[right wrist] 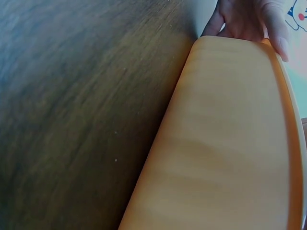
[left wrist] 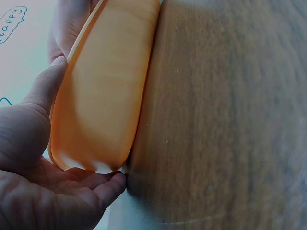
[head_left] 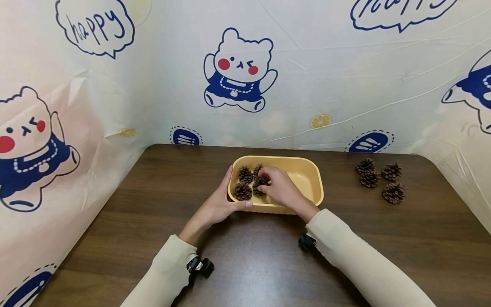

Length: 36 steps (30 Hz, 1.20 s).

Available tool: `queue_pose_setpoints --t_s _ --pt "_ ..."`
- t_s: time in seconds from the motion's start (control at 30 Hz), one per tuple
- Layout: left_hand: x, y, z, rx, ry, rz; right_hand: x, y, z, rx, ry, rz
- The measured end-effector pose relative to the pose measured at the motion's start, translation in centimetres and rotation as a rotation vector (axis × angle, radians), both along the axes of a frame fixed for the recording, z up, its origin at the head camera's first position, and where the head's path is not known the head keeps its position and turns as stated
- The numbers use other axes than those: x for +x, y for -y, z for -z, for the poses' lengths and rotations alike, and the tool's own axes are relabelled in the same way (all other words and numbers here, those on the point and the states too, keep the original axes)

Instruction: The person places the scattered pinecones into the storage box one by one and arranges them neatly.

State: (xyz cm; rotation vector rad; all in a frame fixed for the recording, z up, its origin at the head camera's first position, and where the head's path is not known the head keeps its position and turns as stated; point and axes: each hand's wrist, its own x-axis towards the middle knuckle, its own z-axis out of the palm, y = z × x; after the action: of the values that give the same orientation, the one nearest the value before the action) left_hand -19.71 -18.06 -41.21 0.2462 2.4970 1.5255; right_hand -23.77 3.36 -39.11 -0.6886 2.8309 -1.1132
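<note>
A yellow rectangular plastic tub (head_left: 307,181) stands on the table, with several brown pine cones (head_left: 243,191) grouped at its left end. My left hand (head_left: 218,205) holds that end, its thumb (left wrist: 48,81) on the front rim and its fingers (left wrist: 108,189) around the outer wall. Reaching over the front rim, my right hand (head_left: 283,188) pinches a pine cone (head_left: 259,186) between thumb and fingers inside the tub, close beside the other cones. In the right wrist view the tub's front wall (right wrist: 230,124) hides the right hand and the cones.
Several more pine cones (head_left: 393,192) lie in a loose group on the table right of the tub. The brown wooden table (head_left: 245,260) runs back to a pale printed cloth (head_left: 307,76), which hangs behind it and along both sides.
</note>
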Motion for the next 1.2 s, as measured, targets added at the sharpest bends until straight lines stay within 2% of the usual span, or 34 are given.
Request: queue_pose_setpoints --t_s 0.7,1.2 --pt "0.00 -0.04 -0.20 -0.002 0.008 -0.001 -0.10 0.10 0.06 0.053 0.035 -0.028" --pt "0.03 -0.10 -0.02 -0.014 0.000 0.000 -0.07 0.11 0.11 0.071 0.018 -0.030"
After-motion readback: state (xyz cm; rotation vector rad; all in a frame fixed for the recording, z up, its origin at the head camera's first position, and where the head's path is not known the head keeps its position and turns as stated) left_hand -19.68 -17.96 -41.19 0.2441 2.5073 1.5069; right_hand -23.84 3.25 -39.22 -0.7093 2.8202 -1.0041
